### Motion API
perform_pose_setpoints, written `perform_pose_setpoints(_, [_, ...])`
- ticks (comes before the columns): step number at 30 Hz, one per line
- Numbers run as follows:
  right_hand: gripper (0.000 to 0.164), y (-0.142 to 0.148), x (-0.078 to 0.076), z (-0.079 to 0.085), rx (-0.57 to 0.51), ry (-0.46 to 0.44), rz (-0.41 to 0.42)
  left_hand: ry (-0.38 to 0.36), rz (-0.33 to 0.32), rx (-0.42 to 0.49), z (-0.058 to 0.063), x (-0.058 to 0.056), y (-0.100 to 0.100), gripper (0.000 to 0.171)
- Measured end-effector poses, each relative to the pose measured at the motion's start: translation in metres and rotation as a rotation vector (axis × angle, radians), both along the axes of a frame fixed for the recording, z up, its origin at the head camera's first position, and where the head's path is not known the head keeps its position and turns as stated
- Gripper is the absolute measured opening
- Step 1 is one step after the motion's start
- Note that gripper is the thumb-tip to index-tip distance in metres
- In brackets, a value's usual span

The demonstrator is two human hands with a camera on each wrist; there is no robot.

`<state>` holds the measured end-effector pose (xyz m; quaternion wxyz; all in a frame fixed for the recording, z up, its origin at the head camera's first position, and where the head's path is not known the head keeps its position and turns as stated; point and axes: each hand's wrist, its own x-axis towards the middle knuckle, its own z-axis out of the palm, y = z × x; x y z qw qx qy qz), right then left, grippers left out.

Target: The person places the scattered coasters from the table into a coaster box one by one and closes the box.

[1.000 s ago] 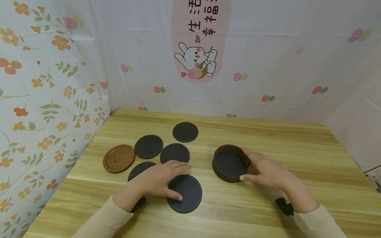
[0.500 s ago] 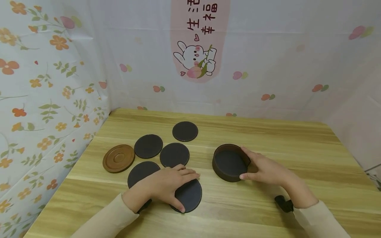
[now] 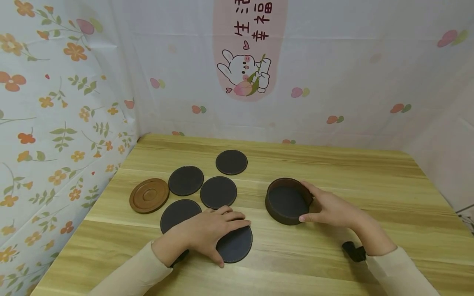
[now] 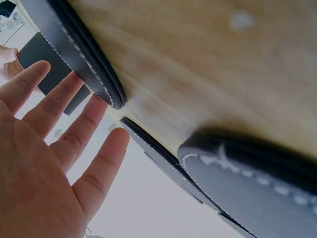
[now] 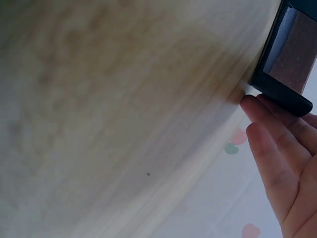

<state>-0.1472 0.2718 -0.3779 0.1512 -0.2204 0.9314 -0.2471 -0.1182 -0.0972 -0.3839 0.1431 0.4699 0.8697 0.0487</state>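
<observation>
My left hand (image 3: 209, 230) lies spread over the nearest black round coaster (image 3: 237, 246), its fingertips around the far edge and its thumb by the near left edge. In the left wrist view, the fingers (image 4: 79, 134) are extended beneath the stitched coaster rim (image 4: 101, 82). My right hand (image 3: 331, 207) holds the right side of a round dark brown coaster holder (image 3: 282, 218), thumb at the front of its side gap and fingers behind. The right wrist view shows fingertips (image 5: 255, 106) against the holder's lower corner (image 5: 285, 96). Inside, only its dark bottom shows.
Several more black coasters (image 3: 218, 192) lie flat behind and left of my left hand. A brown wooden disc (image 3: 149, 196) with ring grooves sits at far left. Patterned cloth (image 3: 333, 78) hangs behind the wooden table (image 3: 355, 172), with a floral sheet (image 3: 59, 123) along the left.
My left hand has shifted right and nearer over the front coaster, its thumb coming off the top to the near edge. My right hand and the holder stay in place.
</observation>
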Motion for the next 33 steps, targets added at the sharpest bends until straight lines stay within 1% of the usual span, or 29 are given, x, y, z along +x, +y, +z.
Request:
perform_pose_setpoints(7, [0.110,-0.001,0.000,0.001,-0.019,0.007,0.000,0.001,-0.003,0.005,0.000,0.001,0.001,0.103])
perform_pose_setpoints(13, [0.109,-0.001,-0.002,0.001,-0.039,0.025,0.010,0.027,0.017,-0.003,0.000,0.001,0.003,0.102])
perform_pose_setpoints(16, [0.109,-0.001,-0.003,0.001,-0.040,0.022,0.011,0.026,0.024,0.003,0.000,0.000,0.002,0.100])
perform_pose_setpoints(22, [0.109,-0.002,-0.003,0.003,-0.041,0.010,0.014,-0.004,0.030,0.032,0.000,-0.003,0.000,0.097])
perform_pose_setpoints(28, [0.108,-0.003,-0.003,0.004,-0.063,0.004,0.014,-0.052,0.027,0.060,0.002,-0.007,0.002,0.096])
perform_pose_setpoints(33, [0.108,-0.002,-0.003,0.004,-0.061,-0.024,0.006,-0.097,0.027,0.094,0.005,-0.011,0.004,0.095])
